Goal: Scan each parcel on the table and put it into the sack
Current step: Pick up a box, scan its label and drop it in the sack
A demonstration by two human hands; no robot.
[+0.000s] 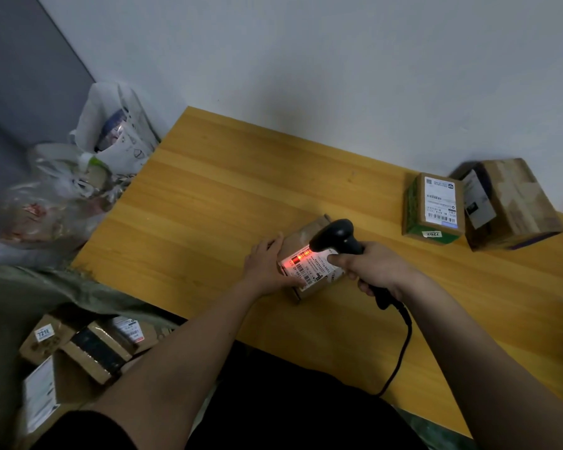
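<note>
Parcel [309, 264] near the middle of the wooden table [208, 203], a small brown cardboard box with a white label on top; label print too fine to read, part of it washed out by red scanner light, right edge covered by the scanner and the fingers around it. Left hand [267, 264] pressed flat against the box's left side, fingers fairly straight, thumb along the near top edge. Right hand [371, 267] clenched around the grip of a black scanner [337, 237], head aimed down at the label; black cable [400, 352] trailing off the near edge, its end lost against dark clothing.

Far right, two more boxes touching: a green-sided box [431, 206] with white label, and a larger taped box [507, 204], blurred, markings unreadable.

Lower left, an olive sack [30, 293], soft and crumpled, mouth open, with several cardboard boxes [88, 345] inside, partly hidden behind the left forearm and cut off at the frame edge.

Beyond the table's left end, crinkled plastic bags [88, 164], smeared by blur, contents unclear
</note>
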